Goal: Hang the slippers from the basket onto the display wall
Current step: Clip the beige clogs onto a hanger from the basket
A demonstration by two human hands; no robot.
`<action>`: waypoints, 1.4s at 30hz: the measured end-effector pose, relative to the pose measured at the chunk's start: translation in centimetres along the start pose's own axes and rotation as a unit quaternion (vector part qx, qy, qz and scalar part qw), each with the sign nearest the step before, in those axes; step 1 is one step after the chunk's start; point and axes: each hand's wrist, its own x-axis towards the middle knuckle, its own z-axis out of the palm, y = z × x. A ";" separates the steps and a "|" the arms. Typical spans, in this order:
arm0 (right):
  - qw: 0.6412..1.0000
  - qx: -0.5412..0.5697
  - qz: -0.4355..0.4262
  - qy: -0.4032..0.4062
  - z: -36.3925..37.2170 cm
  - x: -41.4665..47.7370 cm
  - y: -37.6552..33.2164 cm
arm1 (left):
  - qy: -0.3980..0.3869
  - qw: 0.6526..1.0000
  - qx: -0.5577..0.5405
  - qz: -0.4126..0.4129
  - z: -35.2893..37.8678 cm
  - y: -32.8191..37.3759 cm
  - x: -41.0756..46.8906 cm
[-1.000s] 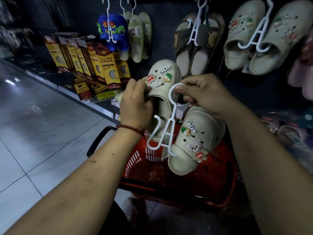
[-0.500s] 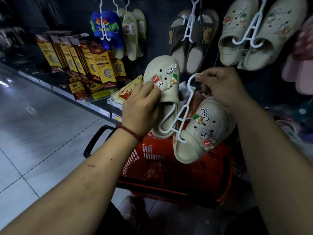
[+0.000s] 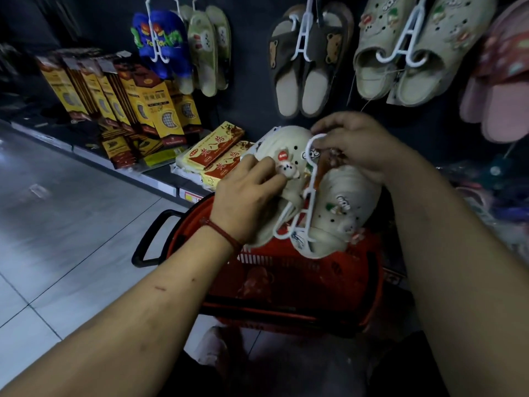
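Two cream clog slippers with charms hang on a white plastic hanger (image 3: 307,193) above the red basket (image 3: 289,270). My left hand (image 3: 246,199) grips the left slipper (image 3: 286,151), fingers laid over its toe beside a bear charm. My right hand (image 3: 355,144) pinches the hanger's hook at the top, with the right slipper (image 3: 337,216) hanging below it. The dark display wall (image 3: 252,53) behind carries other pairs on white hangers.
On the wall hang a blue pair (image 3: 163,41), a green pair (image 3: 209,50), a brown bear pair (image 3: 306,64), cream clogs (image 3: 415,50) and pink slippers (image 3: 498,90). Yellow insole boxes (image 3: 148,101) line the low shelf. Grey tiled floor (image 3: 63,224) lies to the left.
Both slippers now sit side by side on the hanger, lower and closer to the basket. My left hand slid over the left slipper's toe; my right hand stayed on the hook.
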 end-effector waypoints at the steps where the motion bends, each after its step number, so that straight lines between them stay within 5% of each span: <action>1: 1.000 0.021 -0.001 0.005 0.0 0.1 0.3 | 0.007 1.000 0.004 -0.003 0.2 -0.2 -0.1; 9: 0.978 0.114 -0.079 0.156 -0.1 0.3 -0.3 | 0.038 0.999 0.036 -0.016 0.7 -0.3 -0.5; 19: 0.985 -0.045 -0.163 0.023 0.4 -0.1 -1.7 | -0.149 0.980 -0.123 -0.041 0.5 -1.3 -1.8; 24: 0.981 -0.087 -0.172 0.007 1.2 -0.2 -1.7 | -0.071 0.965 -0.200 -0.152 0.3 -0.1 -0.2; 29: 0.978 -0.096 -0.185 0.004 1.6 -0.1 -1.7 | 0.007 0.959 -0.161 -0.234 -0.1 0.7 2.8; 34: 0.977 -0.082 -0.198 -0.017 1.9 0.0 -1.9 | -0.054 0.982 -0.051 -0.171 -1.1 -1.3 6.4; 39: 0.960 -0.119 -0.252 -0.033 0.9 -0.2 -2.4 | -0.087 0.956 -0.215 -0.178 -1.4 -3.6 9.6; 42: 0.964 -0.088 -0.251 0.023 -0.3 0.1 -2.7 | -0.094 0.946 -0.247 -0.190 -1.5 -4.1 11.7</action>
